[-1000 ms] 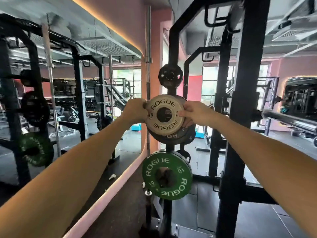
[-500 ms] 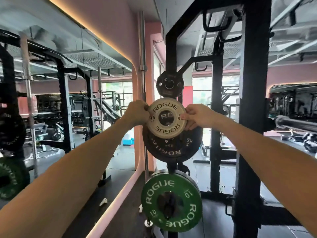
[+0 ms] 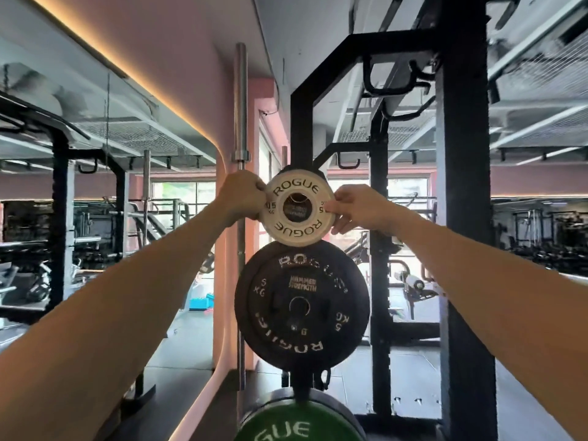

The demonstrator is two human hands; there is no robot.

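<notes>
We hold the white Rogue change plate [image 3: 297, 232] at the top of the rack's storage upright [image 3: 300, 106]. Our left hand [image 3: 240, 198] grips its left rim with curled fingers, and our right hand [image 3: 356, 210] pinches its right rim between thumb and fingertips. The plate faces us, its hole centred over the end of the top peg, in front of a small black plate [image 3: 313, 171] already stored there. We cannot tell whether the hole has passed over the peg. We judge the carrying and lining up done. What is left is to push it home and let go. Below hang the black 5 kg plates [image 3: 302, 307] and a green plate [image 3: 297, 424].
</notes>
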